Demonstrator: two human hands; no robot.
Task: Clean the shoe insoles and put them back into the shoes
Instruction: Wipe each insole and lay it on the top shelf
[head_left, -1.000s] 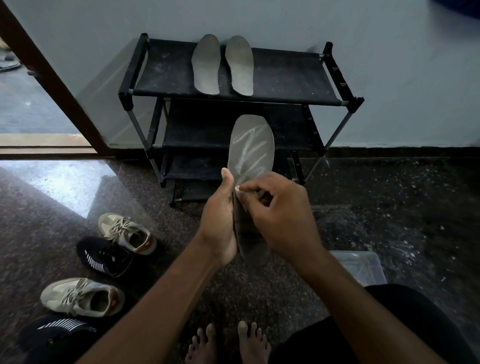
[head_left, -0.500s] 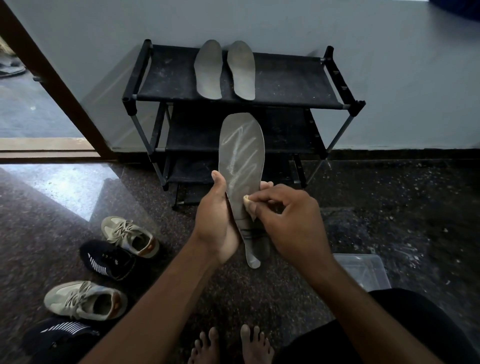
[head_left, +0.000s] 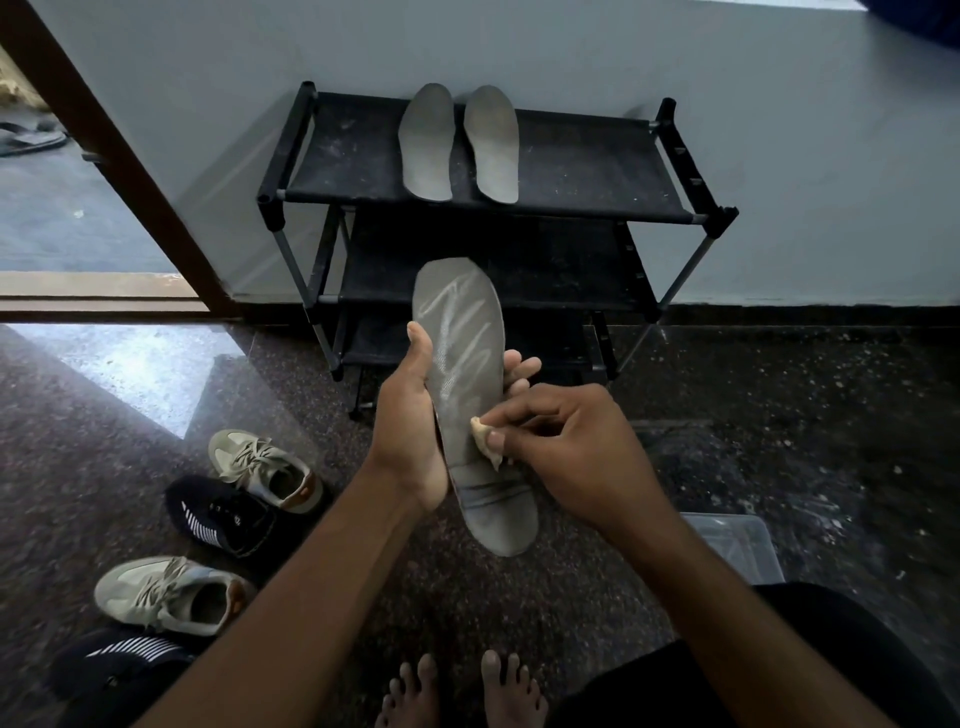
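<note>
Left hand (head_left: 410, 436): grips the held insole (head_left: 460, 358) at its left edge. The thumb lies along that edge and the fingertips curl round the far side. The held insole is tilted, with the toe end up and away from the hand and the heel end below the palm. Pale zigzag streaks cover its upper half.

Right hand (head_left: 571, 457): thumb and forefinger pinch a small tan wad (head_left: 485, 441) and press it on the middle of the held insole, just right of the left palm. The material of the wad cannot be told.

Beyond both hands: a black shoe rack (head_left: 571, 176) stands against the wall. On its top shelf lie the left shelf insole (head_left: 427, 143) and the right shelf insole (head_left: 492, 143), side by side, near each other but apart.

Left of and below the left hand, on the floor (head_left: 779, 415): the far beige sneaker (head_left: 265, 467) touches the far black sneaker (head_left: 223, 514). Closer to the person lie the near beige sneaker (head_left: 166, 595) and the near black sneaker (head_left: 114, 665), the latter cut by the frame edge.

Below the right hand: a clear plastic container (head_left: 737, 540), partly hidden by the forearm.

Below both forearms: bare feet (head_left: 462, 691) on the floor.
</note>
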